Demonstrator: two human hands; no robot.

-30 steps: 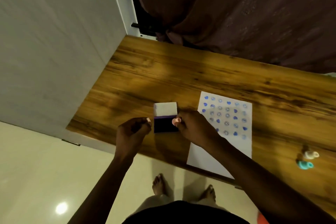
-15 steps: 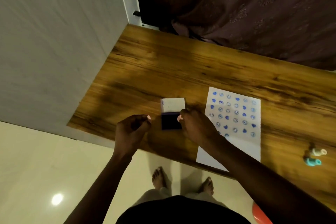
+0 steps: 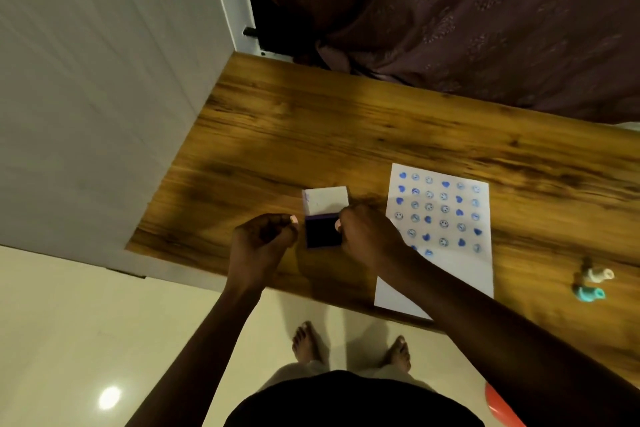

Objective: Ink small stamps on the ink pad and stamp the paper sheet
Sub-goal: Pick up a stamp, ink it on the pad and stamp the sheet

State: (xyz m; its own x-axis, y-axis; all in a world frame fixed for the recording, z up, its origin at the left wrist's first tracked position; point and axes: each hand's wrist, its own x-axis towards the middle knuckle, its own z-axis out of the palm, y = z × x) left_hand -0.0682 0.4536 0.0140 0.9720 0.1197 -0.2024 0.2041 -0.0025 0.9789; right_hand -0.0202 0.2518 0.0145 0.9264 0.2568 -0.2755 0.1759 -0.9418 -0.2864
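The open ink pad (image 3: 322, 234) lies on the wooden table (image 3: 346, 121), its dark blue pad facing up and its white lid (image 3: 325, 199) folded back behind it. My right hand (image 3: 367, 236) grips the pad's right edge, thumb by the hinge. My left hand (image 3: 263, 239) is curled just left of the pad, a small gap apart, with nothing visible in it. The white paper sheet (image 3: 450, 270) lies to the right, with rows of blue hearts and smiley prints; my right forearm crosses its near corner. Two small stamps, one white (image 3: 597, 274) and one teal (image 3: 588, 293), lie on their sides far right.
A white wall panel (image 3: 104, 114) borders the table's left end. A dark patterned curtain (image 3: 450, 10) hangs behind the far edge. The table's near edge runs just below my hands, with pale floor and my bare feet (image 3: 349, 347) below. A red object (image 3: 498, 406) shows at bottom right.
My left fingertips have drawn slightly away from the pad's left edge. My right hand stays at its right edge. The camera view has shifted a little.
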